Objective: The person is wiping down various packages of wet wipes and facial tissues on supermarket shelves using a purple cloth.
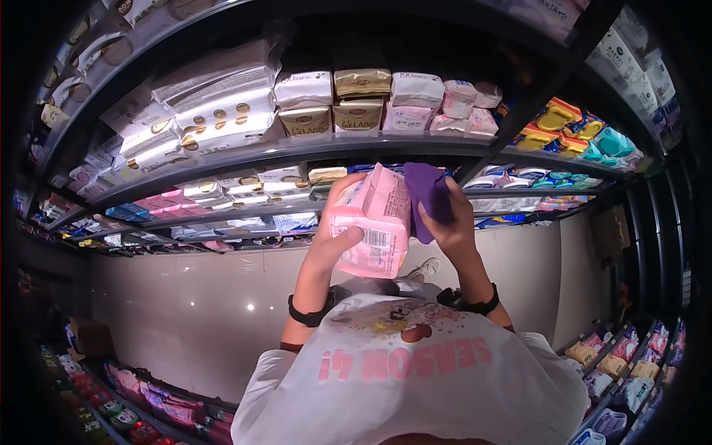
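Observation:
My left hand grips a pink plastic-wrapped pack by its side, with the thumb across the end that bears a barcode and small print. A folded purple cloth is pinched in my right hand, close against the pack's right side. Both hands are held up in front of my chest, before the shelves. Whether the cloth touches the pack I cannot tell. My left fingers are mostly hidden behind the pack.
A dark shelf ahead carries white packs, gold packs and yellow-lidded wipes packs. Lower shelves hold more packs. Behind me stand other stocked shelves. A cardboard box sits at the left, on pale floor tiles.

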A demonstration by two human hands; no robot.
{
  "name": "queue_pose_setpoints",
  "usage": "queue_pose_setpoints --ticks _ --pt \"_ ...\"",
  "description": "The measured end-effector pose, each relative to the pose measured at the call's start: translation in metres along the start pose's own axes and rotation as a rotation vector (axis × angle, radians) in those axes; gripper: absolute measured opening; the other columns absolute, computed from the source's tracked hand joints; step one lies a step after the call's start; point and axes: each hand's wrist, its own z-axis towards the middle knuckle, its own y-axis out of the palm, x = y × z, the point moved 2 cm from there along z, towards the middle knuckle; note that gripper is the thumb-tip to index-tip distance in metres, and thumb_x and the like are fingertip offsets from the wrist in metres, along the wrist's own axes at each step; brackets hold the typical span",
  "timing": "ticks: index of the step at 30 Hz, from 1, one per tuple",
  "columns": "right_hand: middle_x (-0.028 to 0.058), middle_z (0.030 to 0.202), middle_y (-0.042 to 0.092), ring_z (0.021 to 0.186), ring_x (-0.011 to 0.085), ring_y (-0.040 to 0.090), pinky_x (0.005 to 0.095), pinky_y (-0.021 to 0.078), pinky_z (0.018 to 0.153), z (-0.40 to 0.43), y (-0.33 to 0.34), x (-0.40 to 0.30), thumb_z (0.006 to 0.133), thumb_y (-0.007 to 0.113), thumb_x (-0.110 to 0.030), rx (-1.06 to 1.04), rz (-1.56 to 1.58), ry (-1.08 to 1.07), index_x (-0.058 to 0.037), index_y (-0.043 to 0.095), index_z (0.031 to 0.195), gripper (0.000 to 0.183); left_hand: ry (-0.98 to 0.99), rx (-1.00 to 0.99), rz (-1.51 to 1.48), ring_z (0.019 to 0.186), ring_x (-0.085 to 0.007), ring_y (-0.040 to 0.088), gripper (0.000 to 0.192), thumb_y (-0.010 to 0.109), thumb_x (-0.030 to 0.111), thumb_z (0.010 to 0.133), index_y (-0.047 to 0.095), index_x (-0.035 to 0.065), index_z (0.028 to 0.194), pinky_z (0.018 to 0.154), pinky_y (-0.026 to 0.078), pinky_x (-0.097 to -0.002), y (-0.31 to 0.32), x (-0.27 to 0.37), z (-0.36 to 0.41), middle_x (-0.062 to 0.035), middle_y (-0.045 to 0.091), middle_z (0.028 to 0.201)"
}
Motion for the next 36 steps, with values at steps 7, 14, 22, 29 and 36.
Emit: queue_pose_setpoints --ticks 7,14,22,29,36 --pt "0.0108 0.097 0.061 0.082 0.0174 0.060 0.0280 0.0469 0.073 -0.023 -0.001 0.002 0.074 0.065 -0.008 -0.058 0.170 0.289 0.0027 0.058 0.105 0.033 0.070 0.014 0.112 0.125 -0.0228 0.036 0.116 0.078 0.035 0.051 0.013 0.0043 0.143 0.102 0.027 -0.0323 -0.003 0.004 -0.005 -0.0137 0.032 0.137" --pt "0.0076 0.101 0.059 0.086 0.0141 0.058 0.0253 0.0444 0.074 -0.007 -0.032 0.019 0.070 0.063 -0.001 0.105 0.056 0.131 0.0029 0.061 0.099 0.029 -0.036 -0.280 0.833 0.126 -0.0390 0.034 0.120 0.083 0.030 0.047 0.015 0.0041 0.142 0.103 0.030 -0.0423 0.020 0.016 0.000 -0.0244 0.031 0.139" --pt "0.0181 0.112 0.050 0.104 0.0371 0.046 0.0419 0.0379 0.089 0.013 -0.024 -0.013 0.060 0.070 -0.023 -0.408 -0.363 -0.191 0.0045 0.059 0.093 0.044 0.087 -0.272 0.976 0.110 -0.0389 0.046 0.114 0.081 0.036 0.053 0.017 0.0001 0.139 0.097 0.034 -0.0432 0.032 0.003 0.019 -0.0237 0.048 0.119" --pt "0.0108 0.108 0.054 0.100 0.0317 0.049 0.0394 0.0380 0.090 -0.002 -0.012 -0.031 0.059 0.072 -0.016 -0.579 -0.216 -0.209 -0.0060 0.065 0.092 0.036 0.119 -0.171 1.086 0.099 -0.0381 0.050 0.087 0.079 0.030 0.055 0.042 0.0014 0.128 0.090 0.037 -0.0425 0.017 0.005 0.008 -0.0204 0.053 0.109" --pt "0.0156 0.102 0.055 0.094 0.0314 0.053 0.0368 0.0426 0.083 -0.005 -0.017 0.017 0.064 0.067 -0.007 -0.209 -0.104 -0.097 0.0025 0.062 0.096 0.033 0.061 -0.269 0.976 0.111 -0.0393 0.045 0.101 0.082 0.035 0.052 0.033 -0.0015 0.133 0.095 0.034 -0.0430 0.029 0.005 0.006 -0.0245 0.048 0.120"
